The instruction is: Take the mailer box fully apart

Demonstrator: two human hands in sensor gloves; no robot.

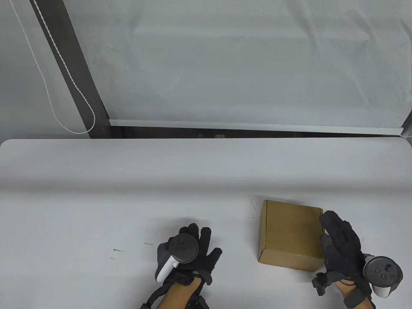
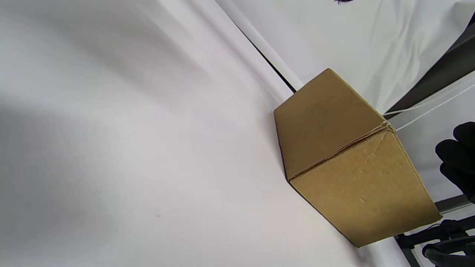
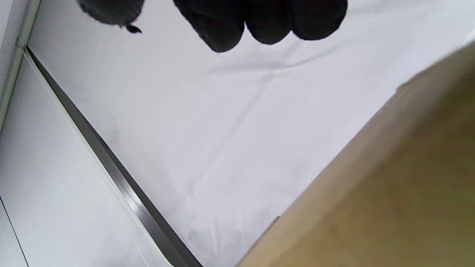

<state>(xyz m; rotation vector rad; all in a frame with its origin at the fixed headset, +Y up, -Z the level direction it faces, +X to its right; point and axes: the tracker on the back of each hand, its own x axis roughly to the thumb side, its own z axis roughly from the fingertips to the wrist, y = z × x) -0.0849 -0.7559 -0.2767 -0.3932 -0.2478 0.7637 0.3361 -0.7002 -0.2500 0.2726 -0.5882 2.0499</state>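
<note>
Table view — the box (image 1: 291, 235) is seen closed and fully assembled on the table (image 1: 96, 199), near the front edge and to the right of centre. The right hand (image 1: 341, 249) is placed at the box's right side, fingers extended and together against or just beside the upper right edge; whether contact is made cannot be told, and nothing is gripped. The left hand (image 1: 190, 251) is held well apart from the box, fingers spread, nothing in it.

Left wrist view — the box (image 2: 349, 155) is shown from its left corner, a flap seam running along the top edge. If the lid is pulled by one hand only, the light box could be dragged or tipped rather than opened.

Right wrist view — only fingertips (image 3: 259, 18) are seen at the top edge, loosely extended over bare cloth, the box wall (image 3: 389, 196) blurred at lower right. A flap forced against its tuck could be torn — a second steadying hand is judged necessary
</note>
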